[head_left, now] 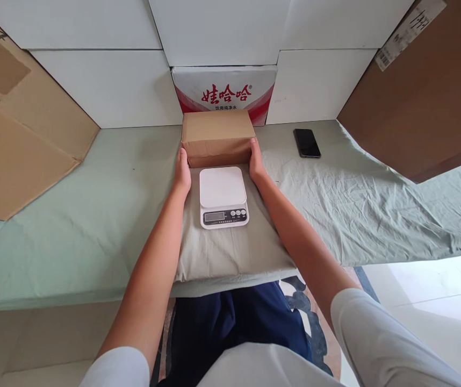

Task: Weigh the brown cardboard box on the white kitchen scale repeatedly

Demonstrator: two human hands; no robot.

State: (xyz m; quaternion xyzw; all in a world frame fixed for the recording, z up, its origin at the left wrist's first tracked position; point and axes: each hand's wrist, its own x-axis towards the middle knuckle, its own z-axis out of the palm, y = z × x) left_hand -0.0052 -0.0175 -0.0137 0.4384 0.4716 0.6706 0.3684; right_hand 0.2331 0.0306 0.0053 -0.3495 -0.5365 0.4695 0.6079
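A plain brown cardboard box (219, 131) sits at the back of the cloth-covered table, between my two hands. My left hand (182, 171) presses against its left end, thumb up along the front corner. At the right end, my right hand (256, 158) holds it the same way. The other fingers of both hands are mostly hidden along the box's sides. Just in front of the box, between my forearms, lies a white kitchen scale (223, 196) with a small display and several buttons on its near edge. Its display looks blank and nothing rests on its platform.
Behind the box stands a white and red printed carton (226, 86) against white panels. A black smartphone (307, 143) lies to the right. Large cardboard pieces flank the table at left (24, 134) and right (419, 102). Pale green cloth (134, 177) covers the tabletop.
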